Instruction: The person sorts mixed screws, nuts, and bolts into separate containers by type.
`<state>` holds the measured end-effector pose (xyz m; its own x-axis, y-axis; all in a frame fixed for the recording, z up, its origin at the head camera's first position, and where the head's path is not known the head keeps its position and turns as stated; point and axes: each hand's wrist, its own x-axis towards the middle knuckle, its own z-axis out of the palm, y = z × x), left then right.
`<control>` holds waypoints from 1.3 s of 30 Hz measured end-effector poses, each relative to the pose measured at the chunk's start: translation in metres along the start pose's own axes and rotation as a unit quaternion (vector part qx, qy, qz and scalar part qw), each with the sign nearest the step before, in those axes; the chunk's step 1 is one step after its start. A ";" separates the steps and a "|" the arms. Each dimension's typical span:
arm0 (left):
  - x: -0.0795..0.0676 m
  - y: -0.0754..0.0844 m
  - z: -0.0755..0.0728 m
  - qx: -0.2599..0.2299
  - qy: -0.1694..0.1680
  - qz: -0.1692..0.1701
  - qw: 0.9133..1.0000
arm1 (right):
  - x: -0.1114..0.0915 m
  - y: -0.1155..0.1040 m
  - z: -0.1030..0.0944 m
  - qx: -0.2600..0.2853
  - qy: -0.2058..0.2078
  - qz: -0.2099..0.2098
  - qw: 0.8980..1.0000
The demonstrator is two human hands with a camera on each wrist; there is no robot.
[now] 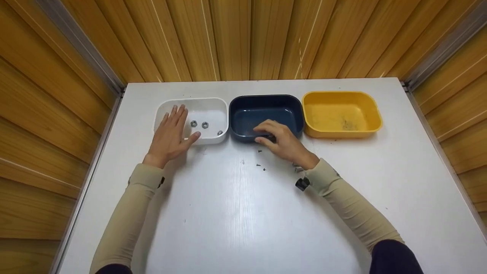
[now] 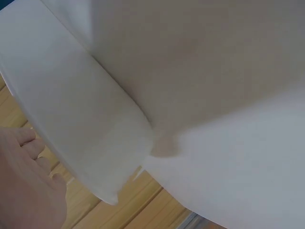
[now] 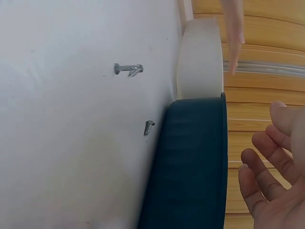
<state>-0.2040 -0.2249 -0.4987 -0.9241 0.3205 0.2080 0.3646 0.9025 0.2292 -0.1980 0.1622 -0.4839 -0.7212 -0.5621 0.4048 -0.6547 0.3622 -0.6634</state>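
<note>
My left hand (image 1: 169, 133) hovers over the left part of the white bin (image 1: 207, 141), fingers straight and thumb spread, holding nothing. Metal nuts (image 1: 205, 125) lie inside that bin, to the right of the hand. Over the front rim of the dark blue bin (image 1: 243, 139) is my right hand (image 1: 285, 140), its fingers loosely bent and thumb apart. In the right wrist view the right hand (image 3: 281, 176) shows nothing between its fingers. Small screws (image 1: 258, 164) lie on the table before the blue bin; a screw (image 3: 149, 127) appears close to its wall in the right wrist view.
To the right of the blue bin stands a yellow bin (image 1: 342, 134) with a small greyish heap (image 1: 348, 125) inside. The three bins form a row at the back of the white table (image 1: 228, 213). More metal pieces (image 1: 297, 167) lie beneath the right wrist. Wooden panels (image 1: 232, 38) enclose the table.
</note>
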 end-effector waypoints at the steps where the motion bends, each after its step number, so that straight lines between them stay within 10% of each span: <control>1: 0.002 0.004 0.001 -0.001 -0.001 0.005 1.000 | -0.003 0.000 0.000 0.001 0.000 -0.001 1.000; 18: 0.027 0.052 0.021 -0.023 0.015 0.041 0.999 | -0.043 0.001 0.006 0.018 0.003 -0.008 1.000; 39: 0.051 0.100 0.042 -0.015 -0.006 0.082 0.997 | -0.057 0.013 0.013 -0.001 -0.159 0.039 0.987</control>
<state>-0.2193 -0.1064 -0.5051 -0.8535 0.4659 0.2336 0.5132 0.8294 0.2207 -0.1622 0.1894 -0.5235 -0.6622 -0.7369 0.1355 -0.6012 0.4146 -0.6832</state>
